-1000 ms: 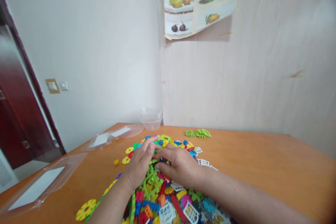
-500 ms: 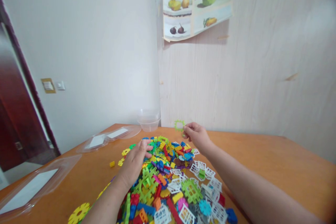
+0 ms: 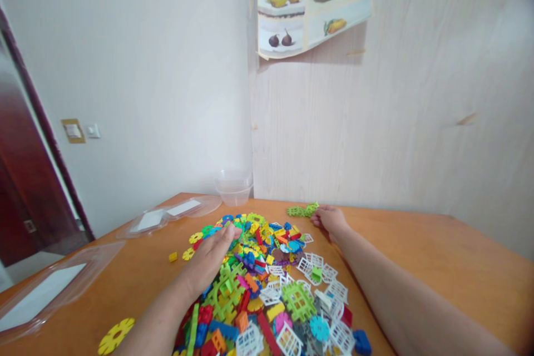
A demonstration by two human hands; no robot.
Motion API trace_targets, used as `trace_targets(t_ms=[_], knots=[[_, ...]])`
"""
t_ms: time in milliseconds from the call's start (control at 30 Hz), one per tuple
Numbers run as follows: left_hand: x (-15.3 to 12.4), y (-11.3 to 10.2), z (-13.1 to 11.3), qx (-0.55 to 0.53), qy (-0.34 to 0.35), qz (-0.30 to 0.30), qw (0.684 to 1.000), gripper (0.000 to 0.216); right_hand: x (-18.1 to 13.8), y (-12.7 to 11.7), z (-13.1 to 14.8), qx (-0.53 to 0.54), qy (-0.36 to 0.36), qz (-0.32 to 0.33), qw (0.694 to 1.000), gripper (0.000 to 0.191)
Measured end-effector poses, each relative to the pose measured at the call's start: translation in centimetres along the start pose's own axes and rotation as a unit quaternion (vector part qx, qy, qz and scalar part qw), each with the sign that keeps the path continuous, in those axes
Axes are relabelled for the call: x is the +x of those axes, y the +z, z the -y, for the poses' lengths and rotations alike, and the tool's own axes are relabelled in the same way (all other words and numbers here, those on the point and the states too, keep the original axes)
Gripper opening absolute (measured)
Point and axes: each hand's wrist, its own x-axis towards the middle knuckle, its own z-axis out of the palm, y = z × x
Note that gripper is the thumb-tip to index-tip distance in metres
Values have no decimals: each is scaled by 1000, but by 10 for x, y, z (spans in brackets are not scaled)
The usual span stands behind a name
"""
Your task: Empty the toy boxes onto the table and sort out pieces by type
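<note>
A heap of colourful plastic building pieces (image 3: 267, 278) lies on the orange wooden table (image 3: 438, 256). My left hand (image 3: 211, 258) rests flat on the left side of the heap, fingers stretched out. Far across the table my right hand (image 3: 329, 218) is at a small cluster of light green pieces (image 3: 301, 211). Its fingers are curled at the cluster's right end and touch a green piece. White lattice pieces (image 3: 321, 272) lie at the right side of the heap.
A stack of clear plastic tubs (image 3: 233, 186) stands at the table's far corner by the wall. Two clear lids (image 3: 175, 213) (image 3: 45, 289) lie along the left edge. Yellow gear pieces (image 3: 114, 334) lie loose at the near left. A dark red door (image 3: 20, 189) is at left.
My right hand lifted a light green square piece out of the heap, carried it to the far side, and now has it down at the green cluster. My left hand stayed on the heap.
</note>
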Motion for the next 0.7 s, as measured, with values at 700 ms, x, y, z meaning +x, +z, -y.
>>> trace_targets(t_ms=[700], knots=[[-2, -2, 2, 144, 74, 80, 984, 39, -16, 10, 13, -162, -123, 83, 976, 19]])
